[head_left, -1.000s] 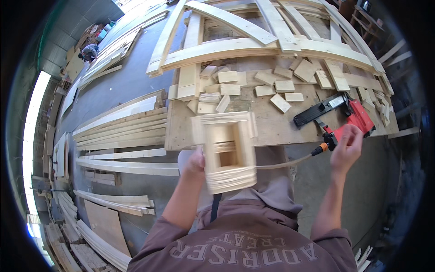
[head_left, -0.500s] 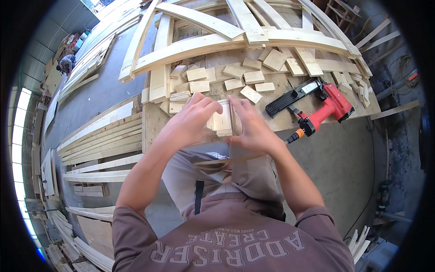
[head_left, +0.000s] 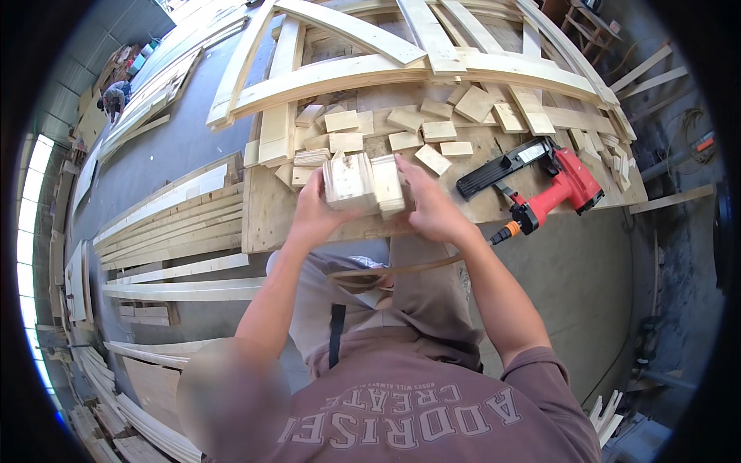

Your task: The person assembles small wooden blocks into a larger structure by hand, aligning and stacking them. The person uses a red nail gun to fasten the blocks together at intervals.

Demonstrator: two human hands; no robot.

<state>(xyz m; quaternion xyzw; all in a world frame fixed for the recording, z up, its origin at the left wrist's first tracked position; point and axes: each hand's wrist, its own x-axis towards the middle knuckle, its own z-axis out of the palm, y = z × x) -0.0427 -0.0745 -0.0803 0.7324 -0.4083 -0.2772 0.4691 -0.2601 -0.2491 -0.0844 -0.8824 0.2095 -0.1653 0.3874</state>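
Near the front edge of the workbench (head_left: 266,224), two neat stacks of short pale boards stand side by side between my hands. My left hand (head_left: 315,212) is closed on the wider stack of wood blocks (head_left: 349,184), thumb along its near face. Against the right side of the narrower stack of wood blocks (head_left: 388,187), my right hand (head_left: 432,207) presses with its fingers. The two stacks touch or nearly touch. A red and black nail gun (head_left: 557,184) lies on the bench to the right of my right hand, joined to an air hose (head_left: 401,270) passing below my forearm.
Loose wood blocks (head_left: 343,122) are scattered beyond my hands. A nailed timber frame (head_left: 332,83) spans the far side of the bench. Long planks (head_left: 170,224) are stacked on the left, and another person (head_left: 116,99) bends over far off at upper left.
My left hand has moved left and slightly down, and the wider stack now shows beside the narrow one. The narrow stack has shifted a little to the right and tilted.
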